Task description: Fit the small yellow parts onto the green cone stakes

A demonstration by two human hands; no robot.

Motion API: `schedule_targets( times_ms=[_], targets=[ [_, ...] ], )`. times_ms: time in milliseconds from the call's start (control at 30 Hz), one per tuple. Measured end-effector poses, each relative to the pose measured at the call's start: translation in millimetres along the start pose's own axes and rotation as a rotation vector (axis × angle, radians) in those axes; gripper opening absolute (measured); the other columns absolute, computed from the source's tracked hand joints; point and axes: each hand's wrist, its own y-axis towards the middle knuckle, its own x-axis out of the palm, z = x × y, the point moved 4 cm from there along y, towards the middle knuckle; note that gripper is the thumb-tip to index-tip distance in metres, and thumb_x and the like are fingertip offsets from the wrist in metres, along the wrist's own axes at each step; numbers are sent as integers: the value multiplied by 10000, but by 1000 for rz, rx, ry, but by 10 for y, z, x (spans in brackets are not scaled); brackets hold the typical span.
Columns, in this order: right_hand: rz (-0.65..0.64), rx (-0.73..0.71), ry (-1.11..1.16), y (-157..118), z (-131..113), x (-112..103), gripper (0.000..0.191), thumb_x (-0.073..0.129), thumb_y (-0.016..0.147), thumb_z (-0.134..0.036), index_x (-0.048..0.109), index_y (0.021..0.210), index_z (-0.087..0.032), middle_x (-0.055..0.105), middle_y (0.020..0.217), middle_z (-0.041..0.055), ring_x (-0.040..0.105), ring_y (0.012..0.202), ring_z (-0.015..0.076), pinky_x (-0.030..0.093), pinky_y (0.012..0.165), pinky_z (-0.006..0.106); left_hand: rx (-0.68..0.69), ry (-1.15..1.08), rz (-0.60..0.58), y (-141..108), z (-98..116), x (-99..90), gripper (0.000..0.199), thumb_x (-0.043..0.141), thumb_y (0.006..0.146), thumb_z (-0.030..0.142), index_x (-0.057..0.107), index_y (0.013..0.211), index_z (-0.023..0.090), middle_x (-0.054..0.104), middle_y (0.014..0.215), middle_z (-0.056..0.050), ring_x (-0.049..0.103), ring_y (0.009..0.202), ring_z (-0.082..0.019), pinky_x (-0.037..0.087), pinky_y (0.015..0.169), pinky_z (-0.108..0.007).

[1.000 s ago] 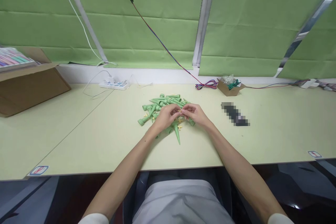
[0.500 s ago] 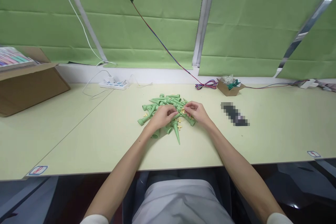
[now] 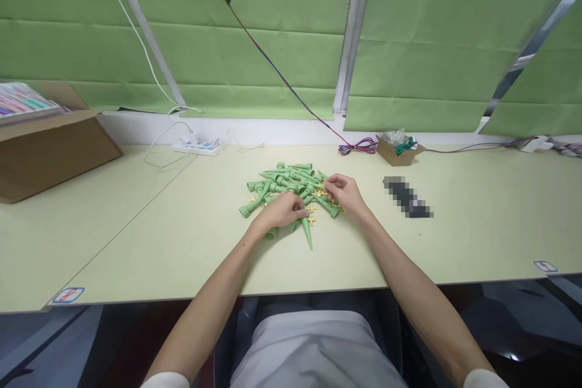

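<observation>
A heap of green plastic spikes and tubes (image 3: 258,194) lies on the pale yellow table, with small yellow pieces (image 3: 311,220) among and beside them. My left hand (image 3: 287,208) rests over the front of the heap, fingers curled and pressed together at the wide end of a green spike (image 3: 308,234) that points toward me. What those fingers hold is too small to make out. At the right side of the heap, my right hand (image 3: 340,188) has its thumb and fingertips closed together beside the yellow pieces; anything between them is hidden.
An open cardboard box (image 3: 54,151) with pens stands at the left. Along the back are a power strip (image 3: 199,146), coiled wires (image 3: 359,146) and a small carton (image 3: 394,154) holding plastic bags. A blurred dark object (image 3: 408,197) lies right of my hands.
My left hand has moved down toward me, uncovering green parts in the middle of the heap. My right hand has shifted slightly to the right.
</observation>
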Motion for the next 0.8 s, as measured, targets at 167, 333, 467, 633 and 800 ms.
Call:
schedule_targets(
  times_ms=[167,333,467,633,800],
  targets=[
    [7,-24,15,1,-10,4,398,793,645,-539,608,706,-192,604,563,-6,476,435,112,366,425,260,29,-62,57,0,-53,-60,279,595,863,424,649,741,180,597,696,-18,515,637,-162,359,614,-291],
    [-33,-59,34,-21,-56,30,398,790,666,-542,611,732,-193,594,568,-15,478,442,112,372,438,264,42,-187,212,-15,-90,-141,288,548,892,464,614,850,187,599,930,-46,542,729,-163,435,669,-295],
    [-86,-44,21,-50,-84,63,407,803,657,-549,623,748,-196,604,593,-7,491,453,121,381,444,272,0,-410,178,-8,-114,-106,306,517,919,505,507,827,213,491,643,25,490,568,-148,387,566,-279],
    [-135,-41,-1,-76,-120,99,406,806,645,-548,625,739,-197,609,613,-3,494,457,122,388,445,275,-70,-749,189,-2,-148,-105,376,612,869,565,454,825,227,455,552,55,385,449,-107,288,484,-258],
    [-158,-54,-8,-95,-137,120,385,791,670,-531,617,723,-192,605,604,-4,498,461,119,390,456,270,-73,-941,184,13,-170,-115,418,687,823,575,468,821,218,473,566,49,385,462,-89,281,482,-250]
  ],
)
